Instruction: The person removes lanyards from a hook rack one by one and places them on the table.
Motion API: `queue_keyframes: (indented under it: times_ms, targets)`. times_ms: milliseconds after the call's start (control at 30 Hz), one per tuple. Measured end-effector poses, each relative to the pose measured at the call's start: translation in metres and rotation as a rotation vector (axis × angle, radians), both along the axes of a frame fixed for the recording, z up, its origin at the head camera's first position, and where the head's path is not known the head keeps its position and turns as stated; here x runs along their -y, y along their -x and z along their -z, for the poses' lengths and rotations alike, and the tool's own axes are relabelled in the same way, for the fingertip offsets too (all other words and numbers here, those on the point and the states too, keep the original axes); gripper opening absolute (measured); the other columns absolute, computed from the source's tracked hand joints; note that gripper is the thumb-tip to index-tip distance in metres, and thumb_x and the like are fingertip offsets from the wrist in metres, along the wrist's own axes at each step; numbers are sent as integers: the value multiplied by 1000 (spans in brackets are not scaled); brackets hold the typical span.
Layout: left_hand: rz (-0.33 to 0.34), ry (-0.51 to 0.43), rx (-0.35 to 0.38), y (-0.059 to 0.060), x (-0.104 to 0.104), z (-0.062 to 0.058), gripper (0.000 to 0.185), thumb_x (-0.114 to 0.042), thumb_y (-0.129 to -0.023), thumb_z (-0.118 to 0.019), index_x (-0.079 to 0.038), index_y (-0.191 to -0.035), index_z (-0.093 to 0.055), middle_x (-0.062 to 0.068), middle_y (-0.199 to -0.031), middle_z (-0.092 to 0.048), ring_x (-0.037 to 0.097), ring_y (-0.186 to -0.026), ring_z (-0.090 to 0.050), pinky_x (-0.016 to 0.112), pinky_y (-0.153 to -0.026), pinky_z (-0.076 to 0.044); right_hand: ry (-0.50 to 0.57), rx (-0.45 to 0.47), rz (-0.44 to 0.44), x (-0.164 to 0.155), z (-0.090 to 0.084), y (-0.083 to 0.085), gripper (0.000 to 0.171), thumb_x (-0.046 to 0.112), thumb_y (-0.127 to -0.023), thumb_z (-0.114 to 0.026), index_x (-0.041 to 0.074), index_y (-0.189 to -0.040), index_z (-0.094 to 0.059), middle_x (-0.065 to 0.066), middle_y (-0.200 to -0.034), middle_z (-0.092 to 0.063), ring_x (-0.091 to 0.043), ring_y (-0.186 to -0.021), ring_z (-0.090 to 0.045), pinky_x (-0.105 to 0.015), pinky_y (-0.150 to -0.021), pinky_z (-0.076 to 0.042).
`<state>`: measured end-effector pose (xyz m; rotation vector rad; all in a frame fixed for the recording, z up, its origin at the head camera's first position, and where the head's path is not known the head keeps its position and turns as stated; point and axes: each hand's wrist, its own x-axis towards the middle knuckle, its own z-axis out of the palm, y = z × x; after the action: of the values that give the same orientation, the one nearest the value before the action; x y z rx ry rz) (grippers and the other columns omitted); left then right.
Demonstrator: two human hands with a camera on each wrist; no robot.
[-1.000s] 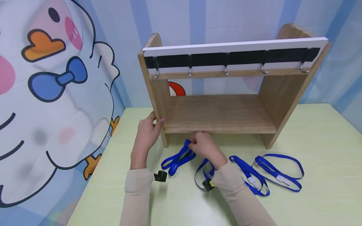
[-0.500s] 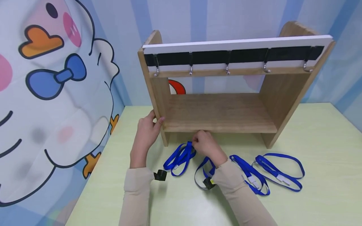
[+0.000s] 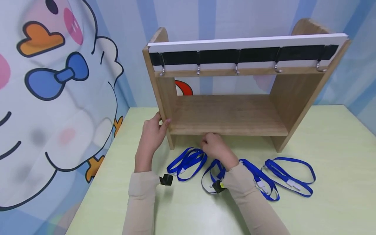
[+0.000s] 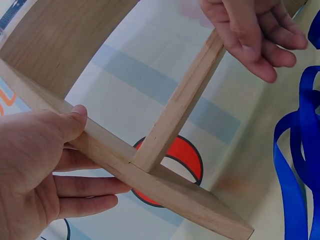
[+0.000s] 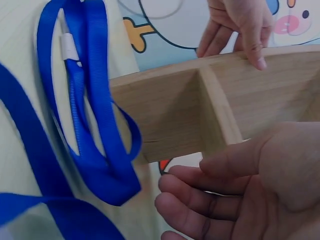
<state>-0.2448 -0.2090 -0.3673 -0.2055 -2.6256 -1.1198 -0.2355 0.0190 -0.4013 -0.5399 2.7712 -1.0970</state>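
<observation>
In the head view my left hand holds the left side panel of a wooden rack. Its thumb lies over the panel's front edge and its fingers are on the outer side, as the left wrist view shows. Just under the front edge of the shelf is my right hand, fingers loosely bent with nothing between them. A folded blue lanyard lies on the table beside its fingertips. The right wrist view shows this lanyard with a white clasp, left of the fingers.
Metal hooks line a black strip on the rack's white crossbar. Right of the first lanyard lie a second lanyard, partly behind my right wrist, a third lanyard and a fourth lanyard. A cartoon backdrop borders the table.
My right hand has let go of the leftmost lanyard, which it pinched a second ago, and has shifted slightly right. That lanyard now lies spread flat. My left hand stays on the panel.
</observation>
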Motion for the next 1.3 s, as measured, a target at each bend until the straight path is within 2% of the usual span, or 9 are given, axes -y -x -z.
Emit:
queue_keyframes:
  times_ms: [100,300,433,500,600,700,767,1067,1300]
  targets:
    - [-4,14,9,-2,1,1,48,-28,-106,-56,3,-143,-51,23,-133,-62,37,-106,-70,47,-81,-60,-13,-6,-37,-3,-3,-2,25,0,-94,-50,6,-72,-58,1,-65,-44,-12,-55,-39,-26,-54,-36]
    - [-13,15,-6,-4,0,2,47,-26,-106,-57,2,-143,-51,22,-134,-62,37,-105,-70,48,-80,-60,-31,1,-119,-8,-15,-5,35,1,-97,-50,14,-65,-43,3,-64,-37,-11,-55,-35,-25,-54,-33]
    - [-6,17,-6,-2,-2,2,47,-26,-106,-56,2,-144,-51,22,-134,-62,37,-104,-71,48,-80,-60,-1,-9,-182,-17,-31,-11,31,5,-101,-51,11,-71,-48,3,-66,-37,-10,-56,-37,-26,-55,-35]
    - [-8,23,-3,-2,-3,2,48,-27,-106,-56,2,-144,-51,22,-134,-62,37,-104,-71,48,-80,-60,43,-20,-209,-22,-40,-16,25,7,-102,-51,6,-78,-57,1,-68,-41,-12,-58,-39,-27,-57,-36]
    - [-15,27,0,0,-4,1,48,-27,-106,-55,2,-144,-50,23,-134,-62,37,-104,-71,48,-79,-60,103,-35,-222,-28,-53,-22,21,10,-103,-51,-2,-97,-68,-3,-77,-53,-14,-65,-46,-30,-61,-43]
    - [-19,32,13,1,-5,-1,48,-28,-107,-54,3,-143,-50,24,-133,-62,38,-104,-71,48,-78,-60,106,-42,-214,-30,-61,-26,28,13,-105,-52,-6,-118,-68,-9,-95,-66,-17,-77,-56,-34,-71,-52]
    - [-15,35,21,1,-6,-1,48,-27,-107,-54,4,-143,-50,25,-132,-62,38,-104,-71,48,-77,-60,84,-47,-214,-31,-65,-28,31,15,-105,-52,-6,-123,-66,-11,-105,-69,-19,-86,-60,-35,-78,-54]
    - [-15,35,45,0,-6,-2,48,-27,-107,-53,4,-143,-49,25,-131,-63,39,-108,-69,48,-80,-60,7,-87,-219,-50,-78,-39,23,14,-104,-56,-1,-113,-70,-7,-99,-69,-20,-86,-62,-36,-77,-55]
    - [-17,62,42,0,-5,-2,49,-27,-108,-52,7,-142,-49,28,-130,-62,40,-107,-69,49,-79,-60,-28,-93,-205,-69,-77,-48,22,16,-104,-57,1,-114,-69,-5,-100,-70,-19,-92,-65,-39,-82,-56]
